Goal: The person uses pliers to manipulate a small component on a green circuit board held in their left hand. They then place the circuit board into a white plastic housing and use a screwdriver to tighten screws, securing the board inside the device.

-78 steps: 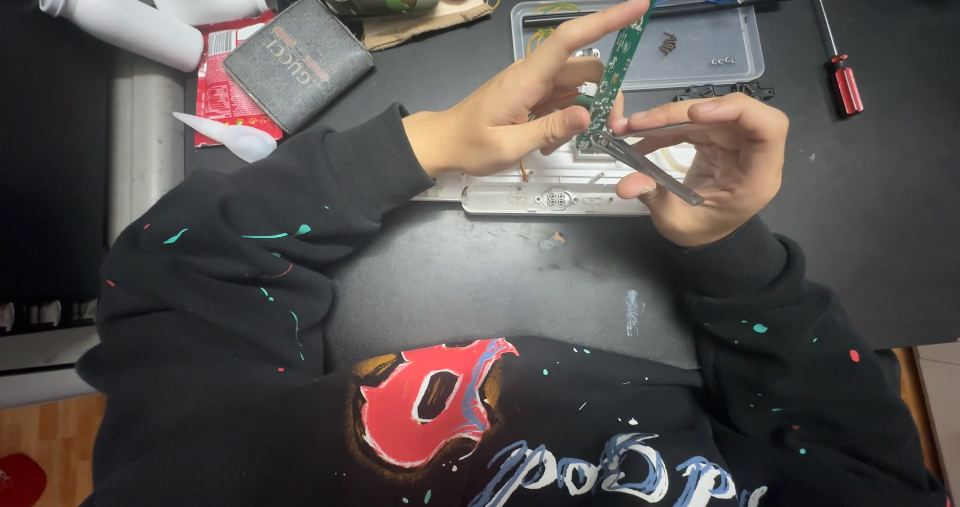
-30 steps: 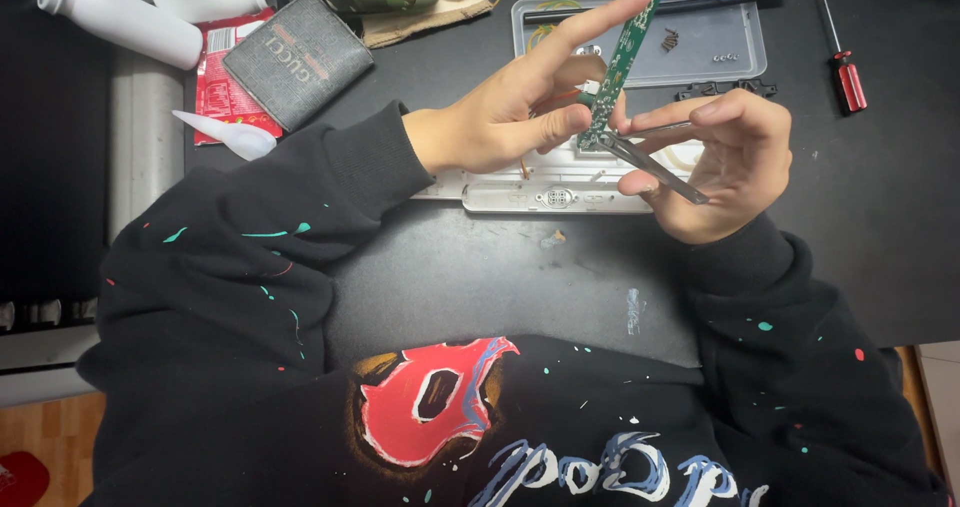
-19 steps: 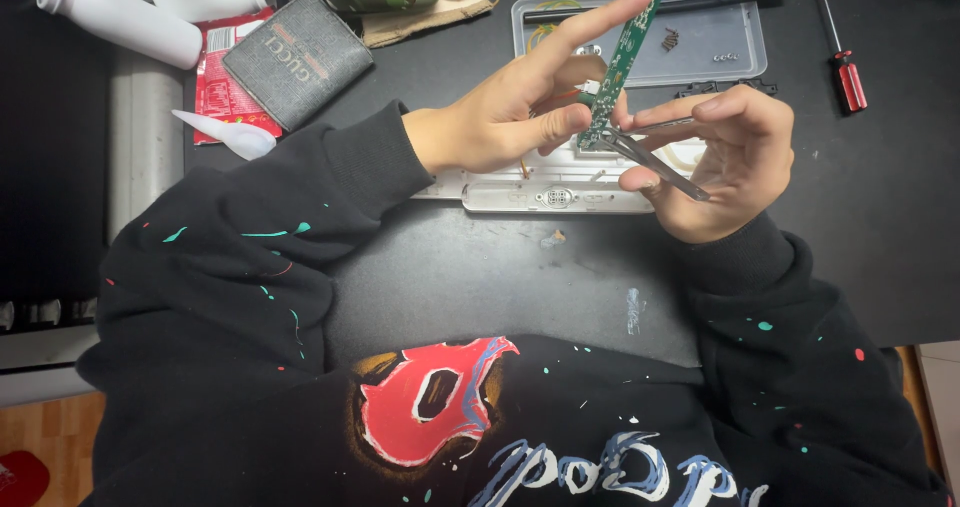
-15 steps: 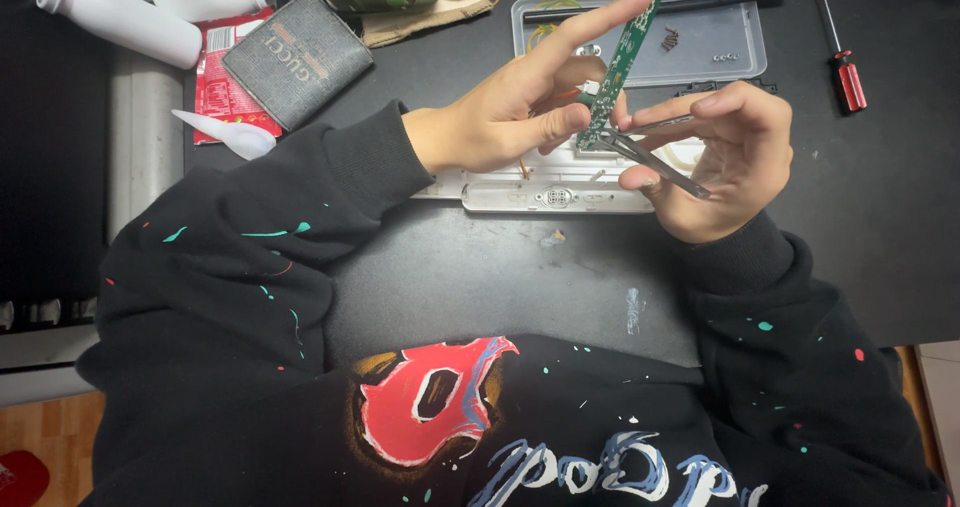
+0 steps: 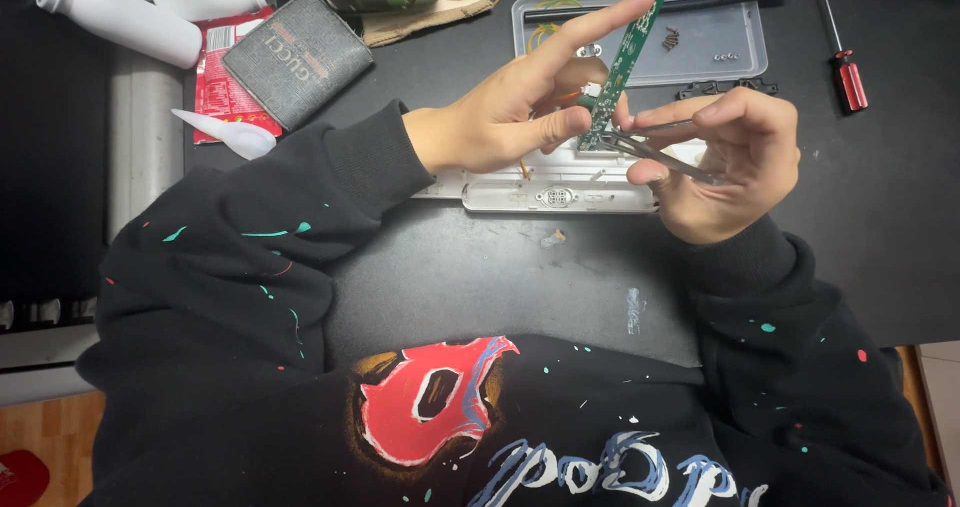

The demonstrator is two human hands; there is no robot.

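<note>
1. Tabletop (image 5: 880, 227) first, since it's the biggest thing: dark, matte, with clutter along the far edge.
2. Sleeves next: black sweatshirt with little paint-like flecks, both forearms reaching in over the dark surface.
3. White plastic housing (image 5: 560, 195) lies flat on the tabletop right under the hands, long and narrow, with a small connector-looking part in its near edge.
4. Clear plastic tray (image 5: 700, 52) sits behind it, a few tiny screws (image 5: 727, 57) loose inside.
5. Far left corner is a pile: two white bottles (image 5: 120, 17) lying down, a dark grey wallet (image 5: 298, 59) on a red packet, and a white plastic pick-shaped piece (image 5: 225, 132) just beside them.
6. Left hand (image 5: 500, 117) is grasping the green circuit board (image 5: 625, 62), thumb pinching near its lower end, index finger stretched up along it. The board is a thin strip held up off the tabletop, tilted, top end pointing away over the tray.
7. Right hand (image 5: 735, 162) is clamped on metal tweezers (image 5: 660, 152), tips aimed at the bottom end of the board, where a small white connector sits. Can't tell if the tips actually touch it.
8. Red-handled screwdriver (image 5: 845, 62) lies to the right of the tray, well apart from both hands.
</note>
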